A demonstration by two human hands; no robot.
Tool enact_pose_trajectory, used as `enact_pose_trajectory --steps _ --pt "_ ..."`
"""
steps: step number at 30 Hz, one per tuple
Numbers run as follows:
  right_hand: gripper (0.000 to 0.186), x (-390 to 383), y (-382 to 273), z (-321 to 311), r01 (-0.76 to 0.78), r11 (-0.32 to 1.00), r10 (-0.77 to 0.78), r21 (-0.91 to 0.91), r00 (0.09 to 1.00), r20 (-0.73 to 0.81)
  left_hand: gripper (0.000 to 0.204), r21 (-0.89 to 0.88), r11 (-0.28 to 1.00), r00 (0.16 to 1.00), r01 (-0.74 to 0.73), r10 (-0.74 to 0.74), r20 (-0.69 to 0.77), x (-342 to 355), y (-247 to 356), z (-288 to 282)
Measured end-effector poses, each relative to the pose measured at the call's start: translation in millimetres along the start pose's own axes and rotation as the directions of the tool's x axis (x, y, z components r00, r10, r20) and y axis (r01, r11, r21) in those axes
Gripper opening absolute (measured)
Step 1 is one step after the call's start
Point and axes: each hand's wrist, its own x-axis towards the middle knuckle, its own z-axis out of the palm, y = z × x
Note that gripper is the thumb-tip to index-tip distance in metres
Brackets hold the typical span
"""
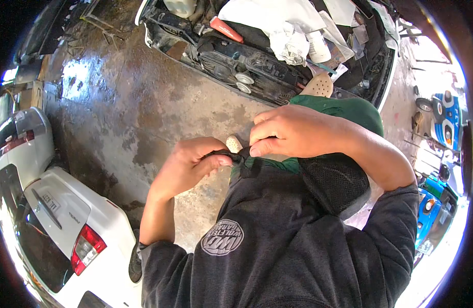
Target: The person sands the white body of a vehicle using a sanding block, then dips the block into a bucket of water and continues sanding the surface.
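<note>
At my waist, both hands work on a dark strap-like strip of fabric [240, 159]. My left hand [188, 164] is closed on its left part, with the thumb and index finger pinching it. From the other side, my right hand [290, 132] pinches the strip between thumb and fingertips, close to the left hand. The strip's exact kind is hard to make out. Below it hangs my dark grey shirt [277, 231] with a round white print. A black mesh item [336, 182] lies against my right side, under the right forearm, over green legwear [344, 108].
Ahead is an open car front [236, 64] holding a red tube [227, 30], crumpled white paper [289, 43] and a white container [318, 47]. A white car [62, 205] stands at left, blue vehicles [434, 205] at right. The concrete floor [123, 118] is stained and wet-looking.
</note>
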Motion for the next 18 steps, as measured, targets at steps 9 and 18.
enact_pose_trajectory --steps 9,18 --pt "0.036 2 -12 -11 -0.155 0.984 0.144 0.091 0.984 0.109 0.012 0.148 0.988 0.976 0.037 -0.004 -0.219 -8 13 -5" --pt "0.058 -7 -21 -7 -0.05 0.992 0.071 0.116 0.981 -0.181 0.025 0.454 0.883 0.791 -0.116 0.359 -0.495 10 44 5"
